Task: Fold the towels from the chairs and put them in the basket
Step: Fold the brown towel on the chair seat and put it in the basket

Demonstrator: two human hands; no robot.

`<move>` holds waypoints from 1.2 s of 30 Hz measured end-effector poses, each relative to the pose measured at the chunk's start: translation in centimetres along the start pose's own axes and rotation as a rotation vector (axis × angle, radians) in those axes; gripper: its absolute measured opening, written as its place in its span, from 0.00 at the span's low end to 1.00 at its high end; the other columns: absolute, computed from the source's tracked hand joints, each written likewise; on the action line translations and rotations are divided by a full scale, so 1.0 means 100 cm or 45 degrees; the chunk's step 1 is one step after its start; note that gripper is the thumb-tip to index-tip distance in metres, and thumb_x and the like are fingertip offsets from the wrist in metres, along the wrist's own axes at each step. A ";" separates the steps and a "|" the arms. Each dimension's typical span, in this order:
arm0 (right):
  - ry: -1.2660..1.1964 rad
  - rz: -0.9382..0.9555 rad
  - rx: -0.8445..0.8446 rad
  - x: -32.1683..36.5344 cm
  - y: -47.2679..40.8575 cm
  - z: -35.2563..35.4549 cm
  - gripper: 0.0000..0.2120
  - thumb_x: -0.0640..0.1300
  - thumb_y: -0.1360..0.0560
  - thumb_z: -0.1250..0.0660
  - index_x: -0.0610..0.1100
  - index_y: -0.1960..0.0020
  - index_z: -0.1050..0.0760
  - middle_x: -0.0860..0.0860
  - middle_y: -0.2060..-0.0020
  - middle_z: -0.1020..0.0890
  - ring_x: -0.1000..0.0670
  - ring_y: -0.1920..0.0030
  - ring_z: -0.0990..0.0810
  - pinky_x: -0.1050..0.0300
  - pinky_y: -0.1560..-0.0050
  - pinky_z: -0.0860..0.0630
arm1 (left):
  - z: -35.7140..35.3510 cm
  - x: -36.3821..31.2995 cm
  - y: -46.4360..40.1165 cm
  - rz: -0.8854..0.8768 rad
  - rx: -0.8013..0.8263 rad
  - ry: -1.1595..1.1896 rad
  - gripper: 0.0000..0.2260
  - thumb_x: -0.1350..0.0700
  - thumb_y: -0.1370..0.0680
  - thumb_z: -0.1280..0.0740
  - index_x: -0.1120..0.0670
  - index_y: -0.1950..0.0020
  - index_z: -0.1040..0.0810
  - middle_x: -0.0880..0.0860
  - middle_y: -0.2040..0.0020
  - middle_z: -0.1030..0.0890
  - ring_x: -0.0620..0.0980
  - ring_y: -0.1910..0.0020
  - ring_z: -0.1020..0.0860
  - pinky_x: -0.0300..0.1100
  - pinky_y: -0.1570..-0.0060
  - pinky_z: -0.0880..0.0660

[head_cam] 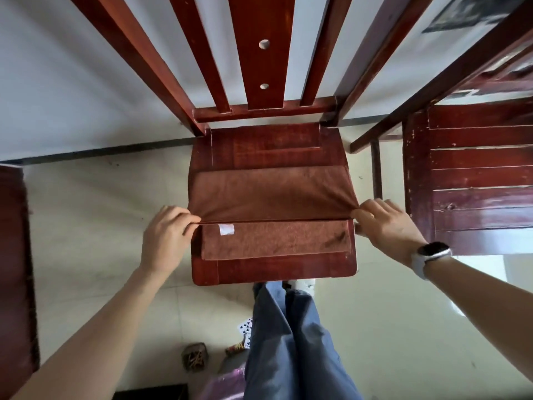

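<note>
A brown towel [271, 194] lies spread on the seat of a red wooden chair [268, 145]. Its upper layer is folded over, and a lower strip with a white label shows nearer me. My left hand [165, 238] pinches the fold's left corner at the seat's left edge. My right hand [386, 223], with a watch on the wrist, pinches the fold's right corner at the seat's right edge. The folded edge is pulled taut between both hands. No basket is in view.
A second red wooden chair [473, 180] stands close on the right. Dark red furniture [14, 255] edges the left. My legs in blue trousers [291, 342] stand before the seat. Playing cards [245, 326] and a small woven object [194, 356] lie on the tiled floor.
</note>
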State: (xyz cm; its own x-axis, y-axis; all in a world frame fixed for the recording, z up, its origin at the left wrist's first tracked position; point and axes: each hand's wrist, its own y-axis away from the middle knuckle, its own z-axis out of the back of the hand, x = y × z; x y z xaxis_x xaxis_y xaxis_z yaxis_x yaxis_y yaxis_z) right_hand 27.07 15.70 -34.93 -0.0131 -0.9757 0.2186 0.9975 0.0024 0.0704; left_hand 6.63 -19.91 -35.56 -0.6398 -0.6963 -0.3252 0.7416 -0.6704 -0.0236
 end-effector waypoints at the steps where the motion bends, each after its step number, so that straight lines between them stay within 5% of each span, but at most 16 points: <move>1: 0.008 0.029 0.005 0.004 0.007 -0.006 0.13 0.29 0.40 0.25 0.37 0.57 0.21 0.41 0.65 0.21 0.40 0.66 0.21 0.50 0.66 0.23 | -0.004 -0.001 0.009 -0.003 0.035 -0.010 0.06 0.65 0.34 0.25 0.58 0.60 0.18 0.55 0.63 0.20 0.53 0.60 0.24 0.40 0.60 0.32; 4: 0.010 0.103 -0.001 0.012 0.021 -0.019 0.06 0.30 0.35 0.32 0.38 0.60 0.20 0.43 0.67 0.21 0.42 0.68 0.21 0.53 0.67 0.24 | -0.016 -0.002 0.034 -0.040 0.142 -0.053 0.06 0.64 0.33 0.26 0.57 0.59 0.20 0.53 0.62 0.21 0.55 0.62 0.22 0.44 0.62 0.29; 7: 0.012 0.100 -0.033 0.018 0.028 -0.027 0.12 0.38 0.32 0.43 0.38 0.62 0.21 0.43 0.68 0.21 0.42 0.68 0.20 0.53 0.68 0.24 | -0.027 0.000 0.049 -0.091 0.225 -0.084 0.08 0.65 0.34 0.25 0.56 0.61 0.21 0.52 0.62 0.21 0.55 0.62 0.22 0.44 0.60 0.31; 14: 0.090 0.063 -0.035 0.020 0.043 -0.050 0.11 0.38 0.30 0.43 0.39 0.65 0.22 0.43 0.68 0.22 0.43 0.69 0.22 0.52 0.67 0.25 | -0.049 -0.006 0.063 -0.071 0.342 -0.162 0.10 0.67 0.37 0.24 0.56 0.64 0.22 0.52 0.63 0.21 0.56 0.64 0.22 0.48 0.62 0.29; 18: 0.103 0.035 0.040 0.020 0.044 -0.070 0.02 0.35 0.35 0.33 0.40 0.65 0.23 0.44 0.68 0.22 0.43 0.69 0.22 0.51 0.67 0.24 | -0.064 -0.008 0.065 -0.099 0.408 -0.247 0.11 0.69 0.38 0.25 0.57 0.65 0.23 0.52 0.65 0.22 0.56 0.67 0.23 0.48 0.65 0.27; 23: 0.118 0.060 0.058 0.024 0.051 -0.089 0.13 0.35 0.34 0.46 0.41 0.66 0.23 0.45 0.69 0.22 0.44 0.70 0.22 0.54 0.70 0.27 | -0.076 -0.003 0.069 -0.091 0.469 -0.293 0.11 0.70 0.38 0.26 0.57 0.64 0.23 0.53 0.64 0.22 0.56 0.67 0.23 0.48 0.65 0.26; 27: 0.119 -0.031 0.179 0.027 0.052 -0.086 0.04 0.35 0.34 0.36 0.40 0.64 0.22 0.44 0.68 0.21 0.42 0.68 0.22 0.52 0.68 0.26 | -0.072 -0.003 0.072 -0.131 0.512 -0.312 0.03 0.58 0.31 0.29 0.57 0.61 0.21 0.53 0.60 0.20 0.55 0.62 0.22 0.49 0.62 0.26; 30: 0.118 -0.071 0.120 0.031 0.045 -0.078 0.09 0.42 0.30 0.40 0.39 0.63 0.22 0.43 0.65 0.20 0.42 0.68 0.23 0.52 0.66 0.29 | -0.068 -0.011 0.067 -0.101 0.436 -0.296 0.14 0.49 0.26 0.40 0.56 0.62 0.20 0.51 0.59 0.20 0.54 0.59 0.23 0.49 0.59 0.30; 33: 0.121 -0.125 0.058 0.043 0.019 -0.078 0.14 0.44 0.29 0.43 0.40 0.53 0.21 0.43 0.57 0.19 0.42 0.61 0.21 0.49 0.58 0.27 | -0.076 -0.031 0.044 -0.049 0.286 -0.242 0.14 0.50 0.24 0.43 0.56 0.49 0.21 0.53 0.48 0.20 0.55 0.50 0.24 0.49 0.50 0.31; 36: 0.153 -0.210 0.155 0.060 -0.018 -0.092 0.20 0.48 0.26 0.42 0.43 0.37 0.27 0.41 0.38 0.24 0.39 0.39 0.25 0.34 0.38 0.34 | -0.096 -0.053 0.010 0.034 0.331 -0.224 0.23 0.47 0.25 0.43 0.54 0.32 0.32 0.57 0.31 0.30 0.59 0.33 0.32 0.58 0.35 0.37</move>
State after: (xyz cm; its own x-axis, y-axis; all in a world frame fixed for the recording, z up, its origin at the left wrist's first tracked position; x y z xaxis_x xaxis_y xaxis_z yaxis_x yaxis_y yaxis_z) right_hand 25.84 7.84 -42.75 -0.1597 -0.9841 0.0771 0.9667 -0.1401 0.2143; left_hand 12.68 -14.40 -42.90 -0.6626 -0.7331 -0.1535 0.6968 -0.6785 0.2325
